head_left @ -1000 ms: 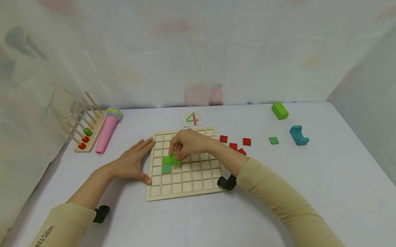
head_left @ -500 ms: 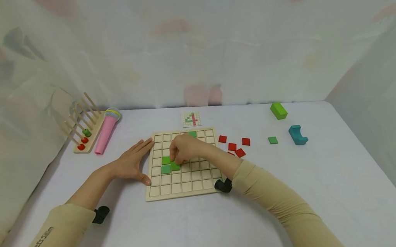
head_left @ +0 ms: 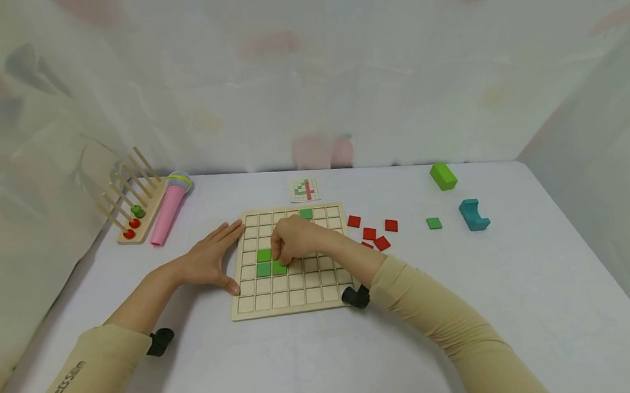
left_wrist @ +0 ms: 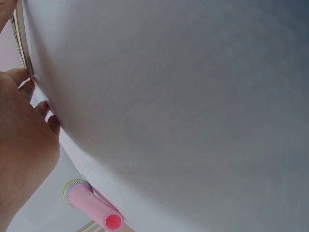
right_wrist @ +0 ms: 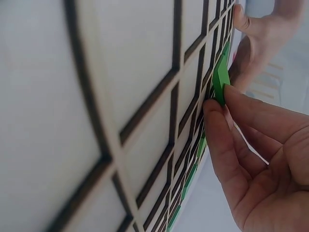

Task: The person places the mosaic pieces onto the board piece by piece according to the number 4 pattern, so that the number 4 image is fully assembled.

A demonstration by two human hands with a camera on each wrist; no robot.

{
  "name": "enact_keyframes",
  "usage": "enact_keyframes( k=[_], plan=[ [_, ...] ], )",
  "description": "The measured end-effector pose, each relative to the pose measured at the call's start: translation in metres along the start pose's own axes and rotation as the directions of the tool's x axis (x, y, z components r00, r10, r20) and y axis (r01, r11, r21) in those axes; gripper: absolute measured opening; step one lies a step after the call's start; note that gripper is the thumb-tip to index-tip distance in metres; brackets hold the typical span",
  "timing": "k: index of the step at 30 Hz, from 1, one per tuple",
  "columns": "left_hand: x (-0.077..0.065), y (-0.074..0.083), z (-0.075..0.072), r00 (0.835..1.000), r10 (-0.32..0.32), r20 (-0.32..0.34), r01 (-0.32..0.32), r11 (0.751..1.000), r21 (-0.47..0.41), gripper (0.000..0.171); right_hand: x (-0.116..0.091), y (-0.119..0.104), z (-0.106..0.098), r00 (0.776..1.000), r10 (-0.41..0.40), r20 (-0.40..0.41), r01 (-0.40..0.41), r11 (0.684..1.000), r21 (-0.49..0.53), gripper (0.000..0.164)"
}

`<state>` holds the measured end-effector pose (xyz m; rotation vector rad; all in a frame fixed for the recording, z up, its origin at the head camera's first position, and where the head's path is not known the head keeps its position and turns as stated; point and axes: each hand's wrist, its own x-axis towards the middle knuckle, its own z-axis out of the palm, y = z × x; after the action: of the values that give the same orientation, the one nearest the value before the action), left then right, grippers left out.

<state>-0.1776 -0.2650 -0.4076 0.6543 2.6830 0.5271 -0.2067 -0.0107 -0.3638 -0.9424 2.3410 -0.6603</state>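
Note:
A square wooden grid board (head_left: 301, 306) lies on the white table. My left hand (head_left: 209, 260) rests beside it with fingers spread, fingertips and thumb against its left edge. Above the board's middle, my right hand (head_left: 298, 238) pinches a green square tile (right_wrist: 221, 79) between thumb and finger; in the right wrist view it stands tilted at its cell. In the head view this tile sits beside a teal-green tile (head_left: 263, 269), with a light green tile (head_left: 264, 255) diagonally up-left. Another green tile (head_left: 306, 214) lies in the top row. My right hand hides some cells.
Several red tiles (head_left: 370, 234) lie right of the board, with a loose green tile (head_left: 434, 223) farther right. A pattern card (head_left: 304, 190) is behind the board. A pink microphone (head_left: 168, 211) and pegged rack (head_left: 147, 219) stand left; a green block (head_left: 443, 176) and teal piece (head_left: 473, 215) lie right.
My right hand has shifted slightly, and the green tile has come down toward the cell beside the teal-green one. The top-row tile has come into sight. My left hand keeps its place.

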Motion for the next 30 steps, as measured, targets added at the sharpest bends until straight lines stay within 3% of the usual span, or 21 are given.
enact_keyframes(
  k=[22,30],
  plan=[
    [-0.002,0.002,-0.001,1.0,-0.019,0.002,0.019,1.0,-0.003,0.14,-0.001,-0.002,0.002,1.0,-0.005,0.0,0.005,1.0,-0.027,0.008],
    [-0.001,0.001,0.0,1.0,-0.019,-0.001,0.019,1.0,-0.007,0.14,-0.016,0.005,-0.007,0.999,-0.021,-0.05,0.021,1.0,-0.006,0.004]
  ],
)
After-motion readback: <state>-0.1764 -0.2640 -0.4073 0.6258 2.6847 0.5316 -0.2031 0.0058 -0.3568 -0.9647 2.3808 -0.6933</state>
